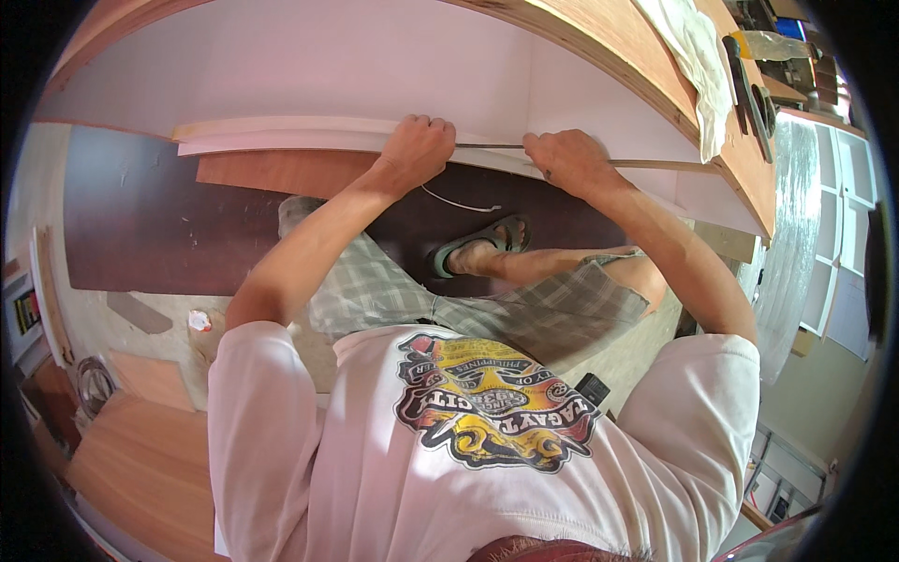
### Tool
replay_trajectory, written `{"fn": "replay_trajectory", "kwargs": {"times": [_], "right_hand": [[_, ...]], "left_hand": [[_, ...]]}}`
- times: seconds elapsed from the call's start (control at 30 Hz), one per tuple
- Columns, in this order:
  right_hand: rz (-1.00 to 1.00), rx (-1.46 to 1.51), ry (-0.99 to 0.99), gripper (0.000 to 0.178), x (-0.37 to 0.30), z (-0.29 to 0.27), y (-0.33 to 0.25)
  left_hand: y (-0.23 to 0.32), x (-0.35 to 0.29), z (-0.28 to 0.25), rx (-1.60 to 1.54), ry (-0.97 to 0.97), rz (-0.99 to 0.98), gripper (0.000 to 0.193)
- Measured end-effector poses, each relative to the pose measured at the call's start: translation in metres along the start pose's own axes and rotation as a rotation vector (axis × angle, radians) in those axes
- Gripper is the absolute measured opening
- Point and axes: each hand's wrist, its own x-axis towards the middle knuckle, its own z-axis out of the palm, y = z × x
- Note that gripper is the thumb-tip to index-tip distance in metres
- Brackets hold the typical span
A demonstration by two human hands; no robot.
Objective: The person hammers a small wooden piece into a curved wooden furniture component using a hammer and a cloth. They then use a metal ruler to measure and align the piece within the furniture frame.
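Observation:
A thin dark strip [489, 146] runs between my two hands along the front edge of a pale-lined wooden cabinet [449, 66]. My left hand [417, 150] is closed, knuckles up, around the strip's left part, beside a long white-edged board [281, 134]. Closed as well, my right hand [571, 161] grips the strip's other part, its fingers bent over it. Right of that hand, a tan edge [660, 165] continues toward the cabinet's corner. My fingers hide where the strip ends. A thin white cord [464, 201] hangs below my left hand.
A white cloth [688, 66], a dark tool [746, 98] and a clear bottle [777, 45] lie at the upper right. Below the cabinet is a dark brown panel [159, 215], with my sandalled foot [482, 248] over it. Wooden boards [140, 468] lean at lower left.

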Motion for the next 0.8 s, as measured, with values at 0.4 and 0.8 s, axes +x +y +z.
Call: {"fn": "replay_trajectory", "kwargs": {"times": [0.4,0.8], "right_hand": [[0.054,-0.005,0.003,0.008,-0.010,-0.024,-0.010],[0.021,-0.006,0.088,0.011,-0.015,-0.032,0.008]], "left_hand": [[0.003,0.004,-0.023,-0.086,-0.073,-0.050,0.023],[0.006,0.005,-0.016,-0.096,-0.034,0.015,0.026]]}}
